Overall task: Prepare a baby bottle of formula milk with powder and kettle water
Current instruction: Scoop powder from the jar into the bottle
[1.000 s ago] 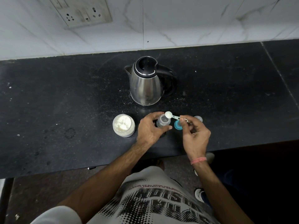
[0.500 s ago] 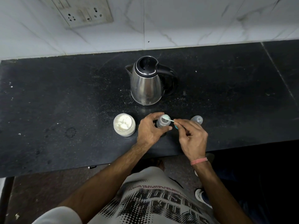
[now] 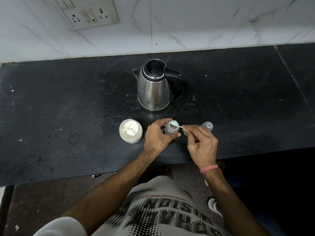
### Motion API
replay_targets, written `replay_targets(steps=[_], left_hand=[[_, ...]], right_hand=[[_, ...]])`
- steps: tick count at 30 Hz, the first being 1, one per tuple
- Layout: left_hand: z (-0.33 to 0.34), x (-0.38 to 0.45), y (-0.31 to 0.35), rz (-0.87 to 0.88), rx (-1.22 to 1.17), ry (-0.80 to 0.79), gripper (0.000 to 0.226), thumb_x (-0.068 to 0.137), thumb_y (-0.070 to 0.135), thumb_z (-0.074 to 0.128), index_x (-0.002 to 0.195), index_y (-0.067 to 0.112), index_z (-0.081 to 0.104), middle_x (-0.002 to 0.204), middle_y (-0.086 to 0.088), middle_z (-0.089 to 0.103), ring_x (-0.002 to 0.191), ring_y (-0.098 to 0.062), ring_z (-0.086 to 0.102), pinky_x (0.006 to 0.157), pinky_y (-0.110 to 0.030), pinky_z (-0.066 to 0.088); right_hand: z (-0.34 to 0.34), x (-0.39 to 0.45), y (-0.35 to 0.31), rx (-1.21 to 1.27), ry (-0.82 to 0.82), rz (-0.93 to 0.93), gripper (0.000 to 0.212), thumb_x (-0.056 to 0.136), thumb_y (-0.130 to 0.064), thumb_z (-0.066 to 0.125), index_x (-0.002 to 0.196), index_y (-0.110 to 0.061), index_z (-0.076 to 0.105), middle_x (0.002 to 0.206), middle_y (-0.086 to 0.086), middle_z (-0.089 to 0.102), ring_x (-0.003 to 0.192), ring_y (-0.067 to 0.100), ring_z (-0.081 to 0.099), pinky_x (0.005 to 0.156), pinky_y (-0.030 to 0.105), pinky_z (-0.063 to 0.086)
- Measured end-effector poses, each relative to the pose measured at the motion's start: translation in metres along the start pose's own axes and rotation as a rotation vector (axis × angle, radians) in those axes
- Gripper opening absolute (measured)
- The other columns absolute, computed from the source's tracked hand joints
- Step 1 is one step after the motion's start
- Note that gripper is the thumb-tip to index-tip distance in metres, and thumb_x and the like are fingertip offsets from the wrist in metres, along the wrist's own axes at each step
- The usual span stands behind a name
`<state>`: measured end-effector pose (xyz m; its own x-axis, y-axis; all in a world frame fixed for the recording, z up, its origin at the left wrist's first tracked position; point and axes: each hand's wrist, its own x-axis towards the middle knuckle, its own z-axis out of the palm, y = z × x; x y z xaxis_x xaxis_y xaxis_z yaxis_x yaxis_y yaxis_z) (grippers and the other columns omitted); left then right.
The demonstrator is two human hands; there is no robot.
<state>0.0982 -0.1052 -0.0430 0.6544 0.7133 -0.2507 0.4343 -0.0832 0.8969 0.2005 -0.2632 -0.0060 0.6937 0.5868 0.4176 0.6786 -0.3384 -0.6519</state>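
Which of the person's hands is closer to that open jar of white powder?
Left. The left hand grips the small clear baby bottle right beside the open jar of white powder; the right hand, pinching the scoop, sits beyond the bottle.

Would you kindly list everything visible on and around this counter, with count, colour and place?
Stainless steel electric kettle: one, silver with black lid and handle, counter centre.
Open powder jar: one, clear with white powder, left of the hands.
Small clear baby bottle: one, in left grip.
Pale plastic scoop: one, over the bottle mouth.
Clear bottle cap: one, right of the hands.
Wall socket plate: one, white, tiled wall.
Left hand: holds bottle.
Right hand: pinches scoop handle.
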Motion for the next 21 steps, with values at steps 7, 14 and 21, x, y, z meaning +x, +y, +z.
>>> replay_targets(steps=[7, 14, 21], left_hand=[[0.0011, 0.001, -0.0029, 0.008, -0.011, -0.007, 0.073, 0.071, 0.037, 0.111, 0.136, 0.029, 0.081, 0.129, 0.012, 0.082, 0.121, -0.003, 0.077, 0.111, -0.041, 0.064], [0.0001, 0.0015, -0.0031, 0.004, -0.015, -0.024, 0.07, 0.068, 0.046, 0.107, 0.132, 0.037, 0.08, 0.123, 0.019, 0.083, 0.119, -0.001, 0.077, 0.11, -0.041, 0.064], [-0.0007, 0.0006, -0.0036, 0.019, 0.004, -0.009, 0.073, 0.071, 0.041, 0.109, 0.137, 0.034, 0.079, 0.13, 0.015, 0.081, 0.122, 0.0, 0.075, 0.111, -0.039, 0.064]], right_hand=[[-0.002, 0.0007, -0.0051, 0.056, 0.005, 0.067, 0.016, 0.103, -0.007, 0.079, 0.113, -0.015, 0.088, 0.114, -0.005, 0.084, 0.104, 0.011, 0.08, 0.089, 0.039, 0.065], [0.0002, 0.0074, -0.0066, 0.224, 0.067, 0.389, 0.015, 0.102, -0.015, 0.084, 0.111, -0.026, 0.087, 0.091, -0.016, 0.078, 0.062, 0.008, 0.058, 0.063, 0.023, 0.051], [-0.0016, 0.0034, -0.0026, 0.154, 0.012, 0.276, 0.015, 0.101, -0.01, 0.085, 0.11, -0.022, 0.088, 0.098, -0.023, 0.079, 0.065, 0.002, 0.063, 0.068, 0.015, 0.05]])
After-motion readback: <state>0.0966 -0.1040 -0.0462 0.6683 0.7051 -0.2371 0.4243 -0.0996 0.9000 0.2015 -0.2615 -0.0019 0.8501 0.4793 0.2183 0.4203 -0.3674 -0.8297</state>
